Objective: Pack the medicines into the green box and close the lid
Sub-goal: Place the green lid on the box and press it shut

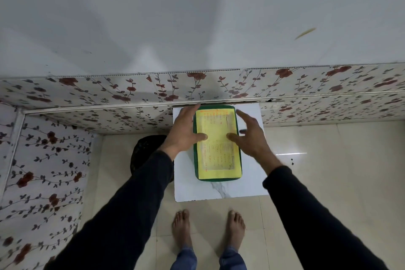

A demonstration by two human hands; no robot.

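Note:
The green box (219, 176) lies flat on a small white marble-patterned table (219, 190), its lid down. A yellow printed label (215, 151) covers most of the lid. My left hand (186, 129) rests along the box's left edge, thumb pressed on the label, fingers spread. My right hand (249, 136) hovers over the right edge, thumb touching the label, fingers apart and slightly blurred. No medicines are visible; the inside of the box is hidden.
The table stands against a floral-papered ledge (131, 94) and wall. A dark round object (146, 151) sits on the floor left of the table. My bare feet (208, 228) stand on beige tiles just in front of it.

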